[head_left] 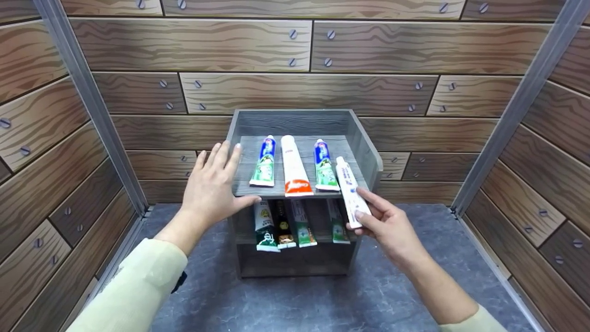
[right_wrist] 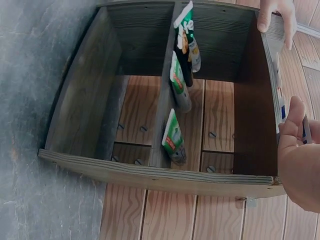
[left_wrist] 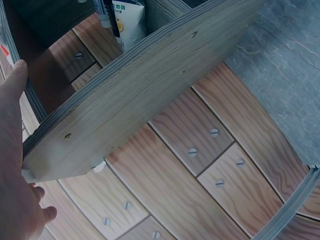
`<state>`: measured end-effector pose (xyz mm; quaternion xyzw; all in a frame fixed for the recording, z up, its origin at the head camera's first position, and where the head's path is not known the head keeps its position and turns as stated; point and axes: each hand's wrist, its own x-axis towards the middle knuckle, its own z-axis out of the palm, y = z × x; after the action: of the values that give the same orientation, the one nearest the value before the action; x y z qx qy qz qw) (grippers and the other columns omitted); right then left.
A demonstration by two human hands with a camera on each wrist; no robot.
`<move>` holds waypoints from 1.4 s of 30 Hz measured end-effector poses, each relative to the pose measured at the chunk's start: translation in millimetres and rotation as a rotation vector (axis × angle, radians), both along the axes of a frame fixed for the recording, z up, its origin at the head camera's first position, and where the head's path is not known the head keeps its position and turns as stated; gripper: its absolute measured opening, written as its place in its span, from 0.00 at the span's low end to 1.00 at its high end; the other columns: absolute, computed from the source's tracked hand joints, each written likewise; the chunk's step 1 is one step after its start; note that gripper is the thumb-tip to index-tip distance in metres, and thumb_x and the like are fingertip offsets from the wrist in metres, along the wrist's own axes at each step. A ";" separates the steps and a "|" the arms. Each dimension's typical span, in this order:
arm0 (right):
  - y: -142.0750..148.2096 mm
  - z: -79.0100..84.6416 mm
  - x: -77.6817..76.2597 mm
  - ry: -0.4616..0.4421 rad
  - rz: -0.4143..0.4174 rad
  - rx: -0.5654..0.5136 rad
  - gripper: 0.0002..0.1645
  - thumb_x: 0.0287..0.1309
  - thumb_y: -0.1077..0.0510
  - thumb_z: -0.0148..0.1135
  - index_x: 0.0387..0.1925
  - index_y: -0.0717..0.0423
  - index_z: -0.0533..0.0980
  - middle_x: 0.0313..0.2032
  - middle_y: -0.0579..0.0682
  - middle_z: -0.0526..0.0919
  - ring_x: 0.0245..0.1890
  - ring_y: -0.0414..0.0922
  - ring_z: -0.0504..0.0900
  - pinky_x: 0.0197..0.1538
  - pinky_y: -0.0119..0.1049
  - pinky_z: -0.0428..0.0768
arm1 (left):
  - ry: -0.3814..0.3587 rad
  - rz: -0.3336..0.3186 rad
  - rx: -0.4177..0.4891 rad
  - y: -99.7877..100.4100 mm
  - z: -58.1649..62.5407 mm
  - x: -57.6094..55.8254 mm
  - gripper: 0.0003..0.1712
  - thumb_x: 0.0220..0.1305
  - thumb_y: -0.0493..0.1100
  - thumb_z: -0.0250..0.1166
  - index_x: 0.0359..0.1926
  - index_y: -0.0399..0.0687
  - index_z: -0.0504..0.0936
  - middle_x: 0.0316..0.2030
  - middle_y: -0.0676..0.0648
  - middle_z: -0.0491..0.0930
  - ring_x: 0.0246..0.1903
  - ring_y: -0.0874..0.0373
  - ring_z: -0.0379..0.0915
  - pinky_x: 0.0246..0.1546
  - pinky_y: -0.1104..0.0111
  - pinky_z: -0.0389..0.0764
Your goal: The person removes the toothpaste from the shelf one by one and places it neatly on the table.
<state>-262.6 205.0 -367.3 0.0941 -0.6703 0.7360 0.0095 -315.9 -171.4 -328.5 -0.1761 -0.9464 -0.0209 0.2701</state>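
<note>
My right hand [head_left: 392, 226] pinches the lower end of a white toothpaste tube [head_left: 349, 191] between thumb and fingers, its cap end over the top tray of a grey wooden shelf unit [head_left: 371, 150]. On that tray lie a blue-green toothpaste tube [head_left: 264, 161], a white tube with an orange end [head_left: 293, 161] and another blue-green tube [head_left: 325, 166]. My left hand [head_left: 211, 189] rests at the tray's left side, fingers extended, thumb by the front edge. In the right wrist view, my right hand [right_wrist: 300, 155] partly hides its tube.
Several toothpaste tubes lie on the middle shelf, including a green-and-white one [head_left: 265, 230], a black one [head_left: 283, 226] and a green one [right_wrist: 173, 135] near the right side. Below is a lower compartment [head_left: 295, 265]. Wood-patterned walls [head_left: 244, 46] surround the grey floor [head_left: 295, 304].
</note>
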 end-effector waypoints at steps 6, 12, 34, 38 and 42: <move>3.5 7.6 13.8 0.122 -0.044 0.029 0.36 0.70 0.77 0.57 0.77 0.63 0.67 0.59 0.67 0.82 0.36 0.50 0.90 0.37 0.32 0.87 | 0.010 -0.005 0.009 0.2 -0.6 -0.3 0.72 0.52 0.81 0.71 0.83 0.42 0.57 0.80 0.32 0.58 0.78 0.35 0.55 0.78 0.40 0.54; 15.6 20.2 23.0 0.258 -0.106 0.073 0.37 0.68 0.77 0.60 0.76 0.60 0.70 0.53 0.60 0.87 0.35 0.51 0.90 0.35 0.33 0.88 | 0.006 -0.006 0.015 -0.6 -1.0 -0.5 0.72 0.52 0.80 0.72 0.83 0.41 0.57 0.80 0.32 0.57 0.78 0.35 0.55 0.79 0.41 0.54; 102.3 -7.9 -0.6 0.270 -0.203 -0.008 0.41 0.72 0.72 0.61 0.82 0.60 0.59 0.54 0.43 0.88 0.37 0.44 0.92 0.34 0.26 0.85 | -0.008 -0.008 0.008 0.2 -0.3 -0.6 0.72 0.53 0.80 0.72 0.84 0.42 0.55 0.80 0.32 0.56 0.79 0.35 0.53 0.79 0.42 0.53; 109.1 -28.3 -9.3 0.220 -0.210 0.000 0.43 0.72 0.73 0.60 0.82 0.63 0.56 0.53 0.40 0.89 0.36 0.44 0.92 0.32 0.26 0.84 | -0.005 -0.010 0.009 -0.6 -0.7 -0.5 0.72 0.53 0.80 0.72 0.84 0.42 0.55 0.80 0.32 0.56 0.79 0.35 0.54 0.79 0.42 0.53; 111.6 -48.7 -16.3 0.153 -0.211 0.005 0.44 0.71 0.74 0.60 0.82 0.66 0.53 0.49 0.39 0.90 0.34 0.44 0.91 0.31 0.26 0.84 | -0.012 -0.009 0.009 -0.7 -0.6 -0.2 0.72 0.52 0.80 0.72 0.84 0.42 0.55 0.80 0.32 0.56 0.79 0.35 0.53 0.79 0.42 0.52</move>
<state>-278.8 316.6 -416.0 0.0792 -0.6758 0.7198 0.1376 -316.2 -172.2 -329.0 -0.1789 -0.9471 -0.0275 0.2649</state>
